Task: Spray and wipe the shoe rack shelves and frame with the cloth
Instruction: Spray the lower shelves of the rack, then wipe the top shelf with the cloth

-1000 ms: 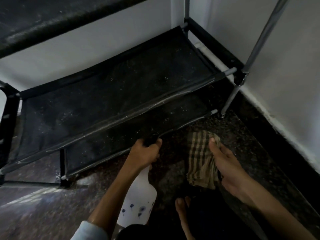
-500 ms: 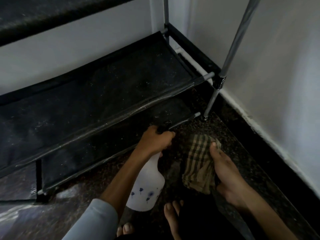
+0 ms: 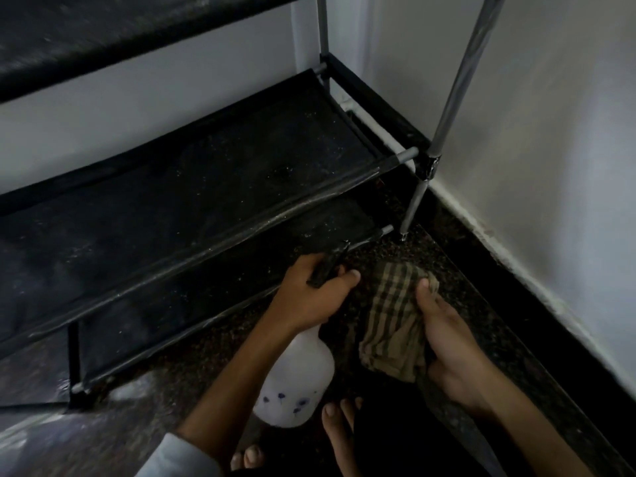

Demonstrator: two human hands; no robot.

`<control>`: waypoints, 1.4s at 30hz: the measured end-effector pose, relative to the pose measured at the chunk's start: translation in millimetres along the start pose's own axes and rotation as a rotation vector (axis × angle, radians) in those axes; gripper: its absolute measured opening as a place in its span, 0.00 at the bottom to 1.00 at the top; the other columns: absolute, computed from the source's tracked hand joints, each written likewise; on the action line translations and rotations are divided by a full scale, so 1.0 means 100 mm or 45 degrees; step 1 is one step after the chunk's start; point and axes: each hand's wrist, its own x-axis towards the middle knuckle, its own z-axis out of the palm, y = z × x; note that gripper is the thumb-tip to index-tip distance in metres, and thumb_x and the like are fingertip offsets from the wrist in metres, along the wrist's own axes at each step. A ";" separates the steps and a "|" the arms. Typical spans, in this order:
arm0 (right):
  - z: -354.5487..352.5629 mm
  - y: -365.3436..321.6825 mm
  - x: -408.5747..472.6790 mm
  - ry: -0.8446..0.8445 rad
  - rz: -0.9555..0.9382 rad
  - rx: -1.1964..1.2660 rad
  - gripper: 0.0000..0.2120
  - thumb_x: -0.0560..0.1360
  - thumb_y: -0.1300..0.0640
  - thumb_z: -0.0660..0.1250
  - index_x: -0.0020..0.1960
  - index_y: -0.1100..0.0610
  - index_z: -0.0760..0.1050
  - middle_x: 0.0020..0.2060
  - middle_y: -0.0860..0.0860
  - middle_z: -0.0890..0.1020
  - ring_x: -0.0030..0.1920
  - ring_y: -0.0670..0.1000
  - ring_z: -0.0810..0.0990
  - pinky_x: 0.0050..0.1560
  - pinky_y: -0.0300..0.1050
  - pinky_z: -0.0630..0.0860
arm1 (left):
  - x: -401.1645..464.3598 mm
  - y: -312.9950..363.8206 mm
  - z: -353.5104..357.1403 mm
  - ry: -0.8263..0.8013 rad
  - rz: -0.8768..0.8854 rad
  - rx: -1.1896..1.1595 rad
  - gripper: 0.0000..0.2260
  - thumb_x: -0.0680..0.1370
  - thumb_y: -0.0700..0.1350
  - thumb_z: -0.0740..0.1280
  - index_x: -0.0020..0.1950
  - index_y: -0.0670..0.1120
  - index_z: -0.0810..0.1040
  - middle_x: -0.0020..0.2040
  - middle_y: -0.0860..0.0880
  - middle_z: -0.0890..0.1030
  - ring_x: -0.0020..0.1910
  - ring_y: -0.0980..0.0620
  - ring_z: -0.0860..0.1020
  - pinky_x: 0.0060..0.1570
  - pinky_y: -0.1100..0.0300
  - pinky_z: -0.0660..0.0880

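Black fabric shelves (image 3: 192,187) of the shoe rack stretch across the left and centre of the view, speckled with pale dust or droplets, with a lower shelf (image 3: 192,297) just above the floor and an upper one (image 3: 103,36) at the top edge. Grey metal poles (image 3: 457,84) of the frame rise at the right end of the rack, close to the white wall (image 3: 550,166), joined by a black corner piece.

In front of the lowest shelf, the left hand (image 3: 315,294) grips the black trigger head (image 3: 327,266) of a white spray bottle (image 3: 296,383). The forearm reaches forward and up from the bottom of the frame, the wrist bent slightly so the nozzle points toward the rack's right front corner. Its fingers are curled round the trigger head, the thumb lying along the near side; the bottle body, printed with small blue flowers, hangs below the wrist.

Just to the right, the right hand (image 3: 447,342) holds a tan and dark checked cloth (image 3: 395,318), bunched and hanging above the floor, apart from the rack. The thumb presses on the cloth's upper right edge, and the other fingers wrap behind and under it, mostly hidden. The forearm comes in from the lower right corner.

Dark speckled stone floor (image 3: 206,366) lies beneath, and bare toes (image 3: 339,418) show at the bottom between the two arms. A pale sleeve (image 3: 179,456) covers the left upper arm.
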 end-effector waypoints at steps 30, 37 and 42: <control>2.06 -1.98 -3.37 -0.961 -0.486 0.117 0.17 0.76 0.45 0.61 0.61 0.50 0.74 0.51 0.53 0.84 0.51 0.54 0.83 0.50 0.52 0.80 | -3.96 1.89 -1.96 1.162 0.649 -0.412 0.13 0.76 0.47 0.69 0.34 0.41 0.79 0.36 0.37 0.79 0.22 0.46 0.74 0.22 0.59 0.72; 2.69 -1.59 -3.63 -1.032 -0.449 -0.075 0.17 0.78 0.46 0.60 0.63 0.51 0.73 0.52 0.54 0.83 0.52 0.55 0.82 0.53 0.54 0.79 | -4.13 1.74 -2.18 1.176 0.531 -0.486 0.12 0.76 0.44 0.68 0.36 0.38 0.77 0.34 0.39 0.78 0.30 0.51 0.77 0.25 0.60 0.73; 3.02 -1.37 -3.69 -1.160 -0.397 -0.201 0.16 0.78 0.45 0.59 0.63 0.49 0.71 0.56 0.54 0.81 0.54 0.54 0.81 0.55 0.55 0.78 | -4.03 1.67 -2.34 1.194 0.416 -0.522 0.13 0.78 0.32 0.65 0.33 0.41 0.75 0.31 0.40 0.77 0.30 0.46 0.76 0.37 0.55 0.76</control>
